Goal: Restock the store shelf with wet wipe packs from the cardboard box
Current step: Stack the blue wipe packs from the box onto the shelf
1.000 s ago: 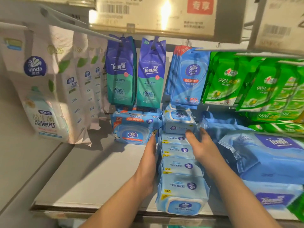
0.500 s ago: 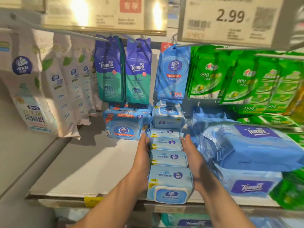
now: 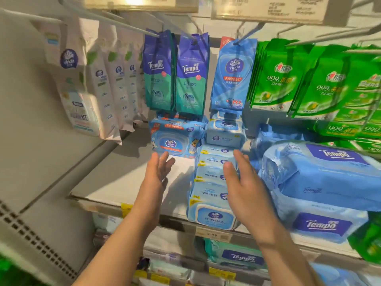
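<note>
**Hands off the wipe row, both spread**

Hovering over the shelf (image 3: 127,182), both hands are empty. Left hand (image 3: 158,172) has fingers straight and loosely fanned, palm turned inward, above bare shelf at about 9 o'clock from the row of wet wipe packs (image 3: 212,186), not touching it. Right hand (image 3: 241,186) is spread too, fingers straight, palm facing the row from its 3 o'clock side; it overlaps the packs' right edge in view, contact cannot be told.

The row runs front to back: long axis from the 6 o'clock shelf lip to 12 o'clock, ending just short of the pack stack at the back (image 3: 224,131). Front pack sits at the lip. Vinda tub pack (image 3: 175,141) stands at 11 o'clock from the left hand, near the fingertips, apart. Tempo bundles (image 3: 321,182) crowd the row's 3 o'clock flank, just beside the right hand.

Key relation: row lies between the two hands, right hand nearer, left hand clearly off to the side. Judging from this, the row looks placed. The cardboard box is not in view; open floor for more stock is at 9 o'clock of the row.
</note>
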A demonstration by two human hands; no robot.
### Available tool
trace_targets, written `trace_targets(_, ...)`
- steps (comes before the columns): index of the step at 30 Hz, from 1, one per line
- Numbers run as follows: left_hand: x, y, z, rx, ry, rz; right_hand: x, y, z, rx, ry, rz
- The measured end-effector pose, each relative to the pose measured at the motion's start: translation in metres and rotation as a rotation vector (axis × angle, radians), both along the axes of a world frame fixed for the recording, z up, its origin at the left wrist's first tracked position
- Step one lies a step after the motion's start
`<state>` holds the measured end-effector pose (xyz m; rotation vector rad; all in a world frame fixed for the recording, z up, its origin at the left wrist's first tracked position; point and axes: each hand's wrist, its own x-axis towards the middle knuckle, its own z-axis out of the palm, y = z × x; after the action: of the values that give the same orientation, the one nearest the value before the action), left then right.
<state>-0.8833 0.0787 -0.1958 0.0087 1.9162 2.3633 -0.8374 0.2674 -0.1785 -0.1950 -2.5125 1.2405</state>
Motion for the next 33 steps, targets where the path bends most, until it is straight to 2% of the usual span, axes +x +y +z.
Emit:
trace_targets(4,0.04,-0.057,0.0,-0.089,0.145,0.111,0.009,-0.058,0.005,0.218,0.242,0.215)
trace_targets(8,0.08,-0.123,-0.002,-0.318,0.245,0.238,0.018,-0.134,0.008,0.237,0.322,0.491)
trace_targets(11,0.121,-0.181,-0.01,-0.505,0.223,0.381,0.024,-0.2,-0.001,0.211,0.328,0.707)
trace_targets(14,0.174,-0.243,-0.025,-0.522,0.105,0.525,0.044,-0.276,-0.015,0.187,0.269,0.922)
trace_targets(16,0.219,-0.287,-0.042,-0.6,0.027,0.63,0.066,-0.333,-0.028,0.145,0.231,1.06)
trace_targets(21,0.348,-0.398,-0.098,-0.498,-0.153,0.946,0.144,-0.485,-0.088,0.158,0.031,1.339)
trace_targets(24,0.409,-0.449,-0.121,-0.417,-0.304,1.018,0.185,-0.556,-0.127,0.236,-0.093,1.425)
trace_targets(28,0.484,-0.528,-0.167,-0.301,-0.458,1.147,0.238,-0.66,-0.197,0.354,-0.261,1.468)
trace_targets(33,0.529,-0.606,-0.232,-0.175,-0.582,1.276,0.262,-0.781,-0.295,0.558,-0.325,1.479)
